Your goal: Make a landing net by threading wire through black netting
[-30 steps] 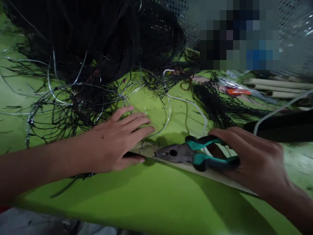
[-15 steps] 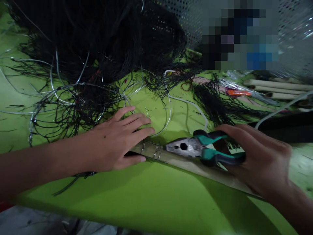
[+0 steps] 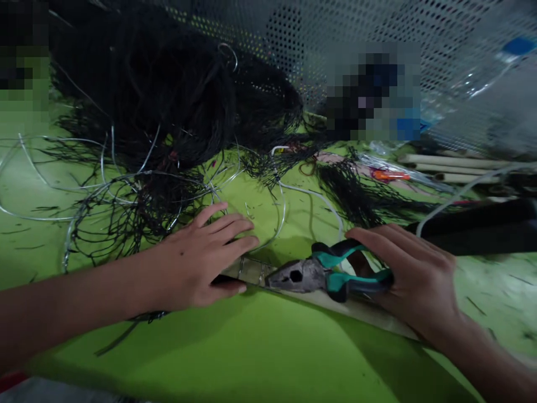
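Note:
My right hand grips a pair of pliers with green and black handles. The jaw tip meets thin wire loops wound around a pale wooden stick, which lies along the table's near edge. My left hand rests over the stick's left part, thumb on the near side and fingers on the far side, holding it down. Its palm hides that stretch of the stick. Loose black netting and clear line lie just beyond my left hand.
A large bundle of black net stands at the back left, by a grey perforated basket. Pale tubes, an orange object and a long black object lie right on the green table.
The view has shifted, showing more of the basket. The plier tip has dropped slightly toward the stick's near side, at the wire loops. My left hand keeps its place on the stick.

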